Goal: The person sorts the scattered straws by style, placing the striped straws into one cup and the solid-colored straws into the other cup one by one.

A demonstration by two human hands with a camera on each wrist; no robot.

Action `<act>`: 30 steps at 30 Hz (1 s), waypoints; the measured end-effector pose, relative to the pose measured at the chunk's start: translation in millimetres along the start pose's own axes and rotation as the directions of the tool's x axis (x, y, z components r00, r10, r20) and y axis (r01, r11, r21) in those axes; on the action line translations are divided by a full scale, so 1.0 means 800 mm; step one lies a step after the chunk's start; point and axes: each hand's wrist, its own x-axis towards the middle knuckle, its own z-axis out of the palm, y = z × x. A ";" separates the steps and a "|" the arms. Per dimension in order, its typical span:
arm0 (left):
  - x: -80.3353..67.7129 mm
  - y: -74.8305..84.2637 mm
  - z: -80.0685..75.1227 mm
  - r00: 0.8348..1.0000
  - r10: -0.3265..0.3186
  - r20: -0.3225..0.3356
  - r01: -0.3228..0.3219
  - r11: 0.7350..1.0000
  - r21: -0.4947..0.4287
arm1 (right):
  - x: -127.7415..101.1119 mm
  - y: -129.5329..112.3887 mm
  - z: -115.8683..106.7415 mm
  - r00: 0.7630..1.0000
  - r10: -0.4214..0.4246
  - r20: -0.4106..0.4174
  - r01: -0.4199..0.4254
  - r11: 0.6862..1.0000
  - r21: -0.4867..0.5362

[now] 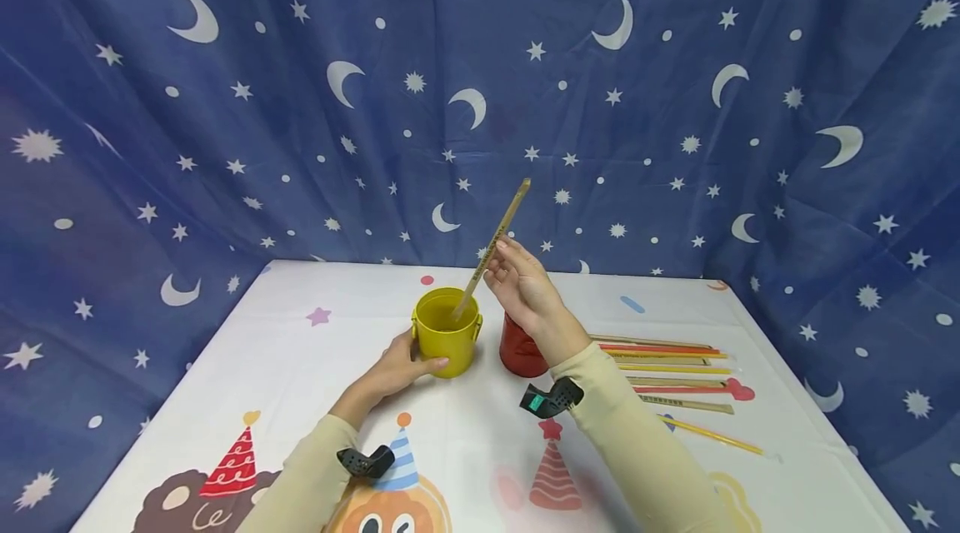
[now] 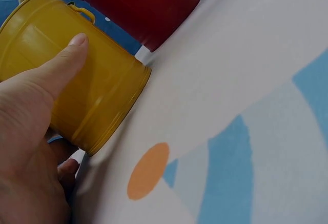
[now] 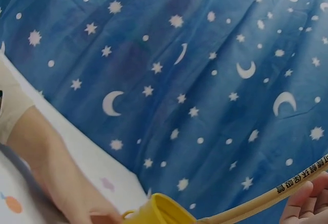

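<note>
My left hand grips the small yellow bucket from its left side, with the thumb lying along the wall in the left wrist view. The bucket stands upright on the table. Between thumb and fingertips, my right hand pinches a brown paper-wrapped straw with dark printed characters, seen closer as the slanted straw in the right wrist view. Its lower end is inside the yellow bucket's mouth; the upper end points up and to the right. A red bucket stands just right of the yellow one, partly covered by my right hand.
Several straws, brown, red and yellow, lie side by side on the right of the table. One yellow straw lies apart, closer to me. A printed white cloth covers the table, and a blue starry curtain hangs behind.
</note>
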 end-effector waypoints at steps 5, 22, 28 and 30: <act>-0.001 0.001 0.000 1.000 -0.020 0.009 0.020 1.000 -0.007 | 0.005 0.016 -0.003 0.999 0.020 -0.025 -0.021 0.999 -0.036; -0.002 0.004 -0.003 1.000 -0.026 -0.015 0.026 1.000 -0.002 | 0.025 0.042 0.006 0.993 0.083 -0.087 -0.110 0.921 -0.374; -0.001 0.002 -0.005 1.000 -0.013 -0.001 0.013 1.000 0.003 | 0.027 0.046 0.010 0.989 0.093 -0.117 -0.136 0.885 -0.446; 0.000 0.002 -0.005 1.000 -0.007 0.000 0.007 1.000 -0.003 | 0.027 0.048 0.011 0.988 0.091 -0.124 -0.139 0.869 -0.474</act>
